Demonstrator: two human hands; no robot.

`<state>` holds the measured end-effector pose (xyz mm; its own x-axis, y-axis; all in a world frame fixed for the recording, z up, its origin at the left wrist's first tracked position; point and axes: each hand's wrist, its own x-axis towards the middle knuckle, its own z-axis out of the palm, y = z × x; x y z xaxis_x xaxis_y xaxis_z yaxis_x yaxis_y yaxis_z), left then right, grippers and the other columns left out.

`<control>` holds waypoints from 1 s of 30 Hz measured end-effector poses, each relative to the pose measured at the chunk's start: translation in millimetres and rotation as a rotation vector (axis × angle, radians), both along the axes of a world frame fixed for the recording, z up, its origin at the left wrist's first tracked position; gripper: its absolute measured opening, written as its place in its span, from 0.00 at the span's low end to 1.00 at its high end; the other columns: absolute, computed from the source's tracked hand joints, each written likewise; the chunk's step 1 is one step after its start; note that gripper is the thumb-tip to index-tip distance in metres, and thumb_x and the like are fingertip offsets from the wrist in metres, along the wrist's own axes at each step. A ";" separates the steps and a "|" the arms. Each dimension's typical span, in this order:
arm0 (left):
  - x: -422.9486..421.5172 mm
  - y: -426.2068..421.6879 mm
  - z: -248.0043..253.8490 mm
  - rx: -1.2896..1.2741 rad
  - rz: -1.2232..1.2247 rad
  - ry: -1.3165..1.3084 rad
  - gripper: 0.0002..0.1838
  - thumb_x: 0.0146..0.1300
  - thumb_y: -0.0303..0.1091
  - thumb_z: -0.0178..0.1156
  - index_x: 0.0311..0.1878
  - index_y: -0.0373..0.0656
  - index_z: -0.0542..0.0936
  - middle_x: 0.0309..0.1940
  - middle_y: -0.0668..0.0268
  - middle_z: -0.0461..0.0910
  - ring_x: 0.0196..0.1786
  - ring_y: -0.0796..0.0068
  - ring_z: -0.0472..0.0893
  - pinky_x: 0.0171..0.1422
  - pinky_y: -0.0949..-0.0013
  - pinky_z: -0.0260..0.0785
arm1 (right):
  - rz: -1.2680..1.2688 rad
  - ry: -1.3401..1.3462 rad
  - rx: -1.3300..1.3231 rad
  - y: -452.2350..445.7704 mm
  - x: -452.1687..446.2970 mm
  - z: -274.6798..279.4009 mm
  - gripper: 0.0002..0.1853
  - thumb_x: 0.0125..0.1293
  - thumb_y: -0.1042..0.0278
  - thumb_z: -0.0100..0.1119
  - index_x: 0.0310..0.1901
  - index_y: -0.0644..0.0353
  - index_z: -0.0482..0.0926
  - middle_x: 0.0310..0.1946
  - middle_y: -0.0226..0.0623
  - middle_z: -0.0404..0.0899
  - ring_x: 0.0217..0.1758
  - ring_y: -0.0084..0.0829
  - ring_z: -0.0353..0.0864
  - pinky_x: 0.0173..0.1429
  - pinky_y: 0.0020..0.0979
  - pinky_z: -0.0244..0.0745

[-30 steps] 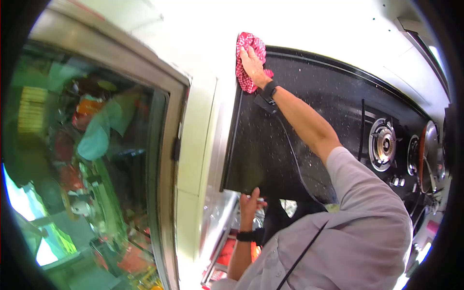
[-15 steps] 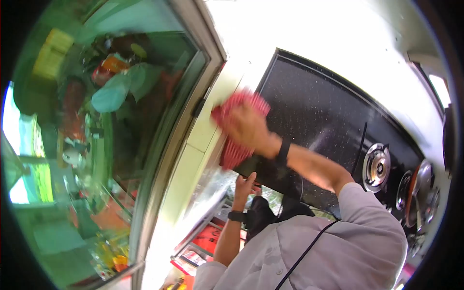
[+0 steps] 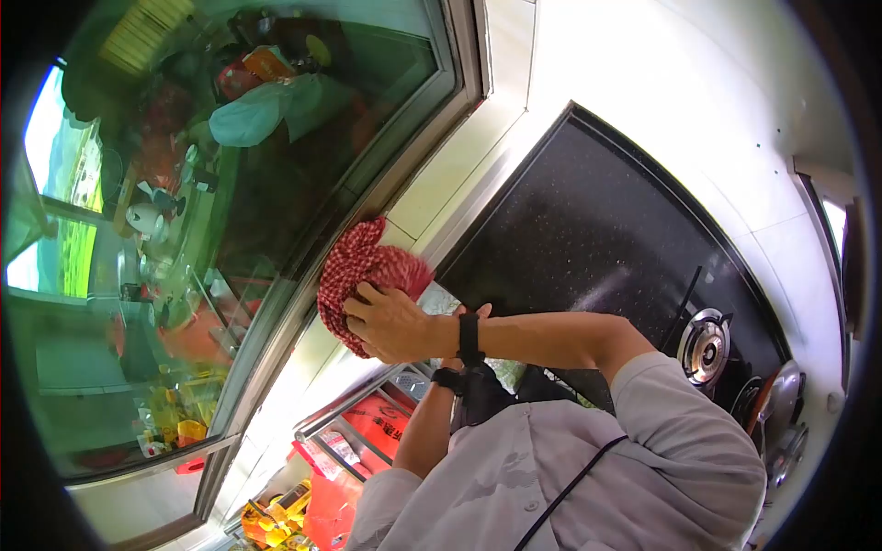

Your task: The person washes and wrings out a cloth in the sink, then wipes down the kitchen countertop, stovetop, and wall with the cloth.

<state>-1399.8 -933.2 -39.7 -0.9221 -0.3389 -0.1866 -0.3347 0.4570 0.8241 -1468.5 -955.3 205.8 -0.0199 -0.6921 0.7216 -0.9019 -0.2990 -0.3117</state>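
Observation:
My right hand point(image 3: 393, 323) is closed on a red-and-white checked cloth point(image 3: 354, 275), bunched up and pressed against the tiled ledge point(image 3: 450, 184) beside the window frame point(image 3: 367, 207). My left hand point(image 3: 485, 310) is mostly hidden behind my right wrist. Only its fingertips show, apart from each other, at the near edge of the black speckled countertop point(image 3: 588, 220); nothing is seen in them.
A gas burner point(image 3: 706, 349) is set into the countertop at the right, with a pan lid point(image 3: 781, 404) past it. The glass window point(image 3: 303, 184) fills the left. Below stands a metal rack point(image 3: 340, 432) with red packages. White tiled wall point(image 3: 680, 83) lies behind the counter.
My right hand has moved the cloth from the counter's left corner along the ledge, toward me and left. My left hand is now largely covered by my right wrist. The view has shifted.

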 end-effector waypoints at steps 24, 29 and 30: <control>-29.6 22.7 98.1 0.618 0.385 -0.154 0.14 0.67 0.40 0.61 0.37 0.39 0.71 0.24 0.59 0.83 0.20 0.77 0.80 0.23 0.75 0.71 | 0.052 0.082 0.006 23.1 -159.2 1.0 0.07 0.46 0.63 0.64 0.28 0.50 0.78 0.30 0.29 0.71 0.40 0.34 0.71 0.40 0.36 0.72; -46.9 0.8 134.5 0.500 0.278 -0.053 0.11 0.68 0.35 0.60 0.38 0.37 0.72 0.26 0.58 0.83 0.22 0.75 0.81 0.27 0.75 0.72 | -0.462 -0.520 -0.091 83.6 -272.3 3.7 0.06 0.58 0.67 0.60 0.33 0.60 0.82 0.30 0.38 0.81 0.32 0.41 0.79 0.37 0.42 0.76; -48.5 -7.3 141.3 0.494 0.305 -0.015 0.10 0.68 0.34 0.59 0.38 0.37 0.73 0.27 0.58 0.83 0.22 0.75 0.81 0.27 0.75 0.73 | -0.547 -0.681 -0.181 99.4 -285.7 16.9 0.09 0.62 0.65 0.59 0.35 0.62 0.82 0.31 0.41 0.82 0.32 0.43 0.80 0.39 0.43 0.77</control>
<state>-1448.3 -940.4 101.6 -0.7925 -0.4580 -0.4026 -0.4043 -0.0996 0.9092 -1754.2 -855.9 222.7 -0.7783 -0.3362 0.5303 -0.5696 0.0225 -0.8216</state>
